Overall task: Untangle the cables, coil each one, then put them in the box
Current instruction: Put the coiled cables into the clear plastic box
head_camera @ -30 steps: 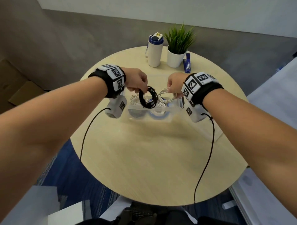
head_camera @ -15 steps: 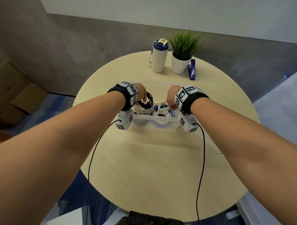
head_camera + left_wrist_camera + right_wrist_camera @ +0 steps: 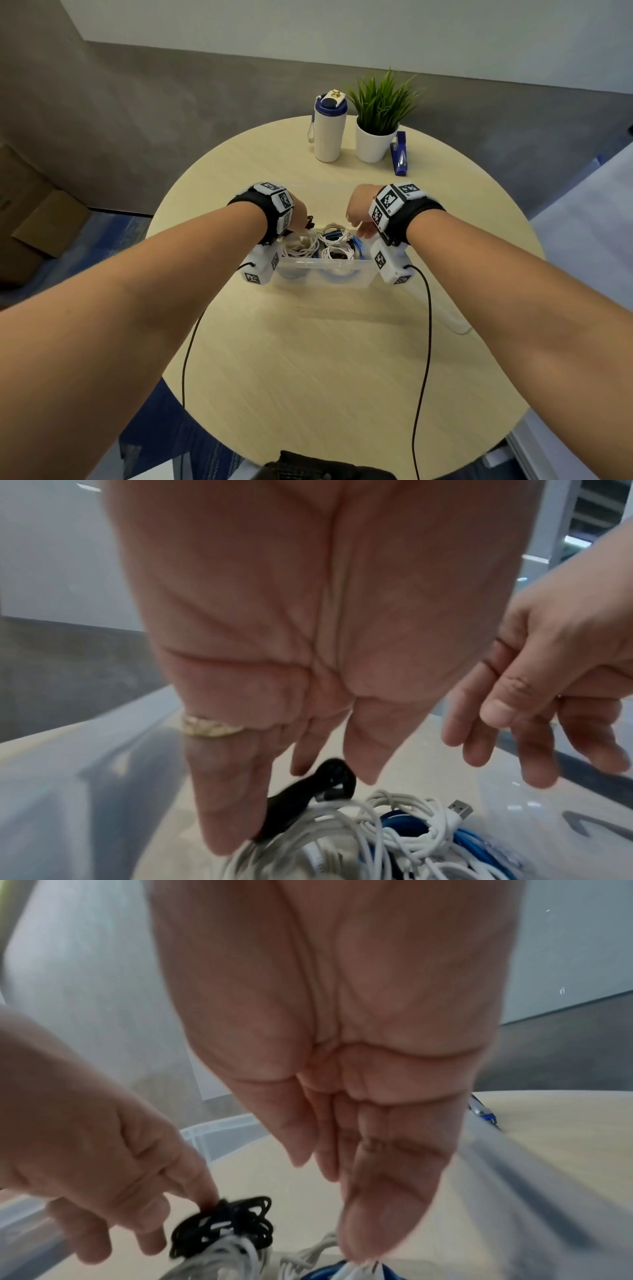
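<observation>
**Desk:** What are the fingers doing?

**Photographer:** The left hand (image 3: pixel 113 1172) reaches down into the clear plastic box (image 3: pixel 325 265) and pinches the black coiled cable (image 3: pixel 222 1226) between fingertips and thumb, setting it on the white coils at the box's left end. The right hand (image 3: pixel 359 214) points its fingers down at the right end; its tips touch a white cable (image 3: pixel 356 1269) lying over the blue coil (image 3: pixel 407 826), but I cannot tell whether they grip it or only press it.

**Desk:** And the cables themselves?

**Photographer:** All in the box, as far as the head view shows: several white coils (image 3: pixel 305 245), a blue one, the black one on top. A white lead's USB plug (image 3: pixel 460 811) sticks up. No cable lies loose on the round wooden table (image 3: pixel 308 359).

**Desk:** So the step in hand?

**Photographer:** By my reading, the last coils are being laid in; the task looks nearly done. To do it well, lower the black coil flat before the pinch lets go, so its loops do not spring apart or catch the white strands beneath. Lift both hands straight up, clear of the loops, and tuck the plug below the rim.

**Desk:** Anything else around?

**Photographer:** A white bottle with a blue lid (image 3: pixel 328 132), a potted plant (image 3: pixel 376 126) and a blue stapler (image 3: pixel 399 154) stand at the far edge, well apart from the box.
</observation>
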The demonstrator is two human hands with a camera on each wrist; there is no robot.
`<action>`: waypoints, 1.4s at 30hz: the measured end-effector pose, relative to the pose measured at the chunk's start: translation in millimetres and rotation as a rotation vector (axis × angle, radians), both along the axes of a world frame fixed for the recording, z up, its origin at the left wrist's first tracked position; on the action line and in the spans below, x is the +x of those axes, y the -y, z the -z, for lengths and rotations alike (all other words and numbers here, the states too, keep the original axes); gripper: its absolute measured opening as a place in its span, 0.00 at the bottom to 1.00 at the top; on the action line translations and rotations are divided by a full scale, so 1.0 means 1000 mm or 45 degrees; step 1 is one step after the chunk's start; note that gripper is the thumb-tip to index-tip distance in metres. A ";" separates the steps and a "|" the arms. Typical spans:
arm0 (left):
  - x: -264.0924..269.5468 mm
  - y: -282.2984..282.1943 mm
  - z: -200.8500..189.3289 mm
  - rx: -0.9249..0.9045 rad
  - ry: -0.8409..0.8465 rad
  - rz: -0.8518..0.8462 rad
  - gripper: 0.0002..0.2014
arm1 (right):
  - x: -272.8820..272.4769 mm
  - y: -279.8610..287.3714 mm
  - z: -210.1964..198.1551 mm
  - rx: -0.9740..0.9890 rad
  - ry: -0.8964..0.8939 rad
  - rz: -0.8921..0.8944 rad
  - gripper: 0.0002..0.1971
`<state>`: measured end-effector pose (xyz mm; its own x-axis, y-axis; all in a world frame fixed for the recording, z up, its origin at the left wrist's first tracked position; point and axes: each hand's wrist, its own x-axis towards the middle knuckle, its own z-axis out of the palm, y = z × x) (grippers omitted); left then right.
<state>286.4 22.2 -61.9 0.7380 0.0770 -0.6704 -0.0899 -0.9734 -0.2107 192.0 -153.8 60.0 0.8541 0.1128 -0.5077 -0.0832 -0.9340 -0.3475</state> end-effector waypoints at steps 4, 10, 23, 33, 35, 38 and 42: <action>-0.091 0.027 -0.108 -0.054 0.137 0.220 0.23 | 0.007 0.012 -0.009 -0.124 0.276 0.141 0.10; -0.137 0.058 -0.157 -0.532 0.075 0.329 0.21 | -0.024 0.085 0.010 -0.274 0.301 0.461 0.09; -0.172 0.094 -0.115 -0.532 0.220 0.603 0.10 | -0.115 0.121 0.097 -0.175 -0.001 0.200 0.24; -0.181 0.089 -0.097 -0.720 0.701 0.564 0.18 | -0.128 0.119 0.097 -0.171 -0.023 0.041 0.04; -0.194 0.097 -0.094 -0.898 0.851 0.694 0.10 | -0.124 0.120 0.095 -0.166 0.030 0.062 0.03; -0.214 0.116 -0.088 -0.873 0.565 0.633 0.09 | -0.122 0.125 0.094 -0.401 0.130 0.310 0.13; -0.218 0.130 -0.067 -0.620 0.249 0.317 0.19 | -0.135 0.148 0.103 -0.390 -0.004 0.688 0.33</action>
